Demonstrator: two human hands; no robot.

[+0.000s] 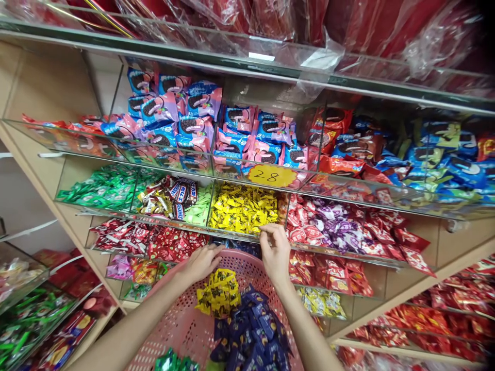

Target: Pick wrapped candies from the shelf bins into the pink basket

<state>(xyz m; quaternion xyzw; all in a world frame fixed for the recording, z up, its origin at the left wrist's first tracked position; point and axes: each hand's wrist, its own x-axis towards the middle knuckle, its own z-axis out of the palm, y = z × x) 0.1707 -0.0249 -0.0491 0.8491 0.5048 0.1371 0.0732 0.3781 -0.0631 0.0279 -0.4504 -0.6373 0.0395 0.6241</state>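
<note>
A pink perforated plastic basket stands in front of me, holding yellow-wrapped candies, dark blue-wrapped candies and some green-wrapped ones. My left hand is closed over the basket's far rim, left of its middle. My right hand is raised above the rim at the front edge of a shelf compartment full of yellow candies. Its fingers are curled, thumb and index close together at the compartment's edge; what is between them, if anything, is hidden.
Clear-fronted shelf compartments hold green candies, Snickers bars, and purple and red candies. Above, pink and blue cookie packs sit behind a yellow "28" price tag. A glass shelf edge runs overhead.
</note>
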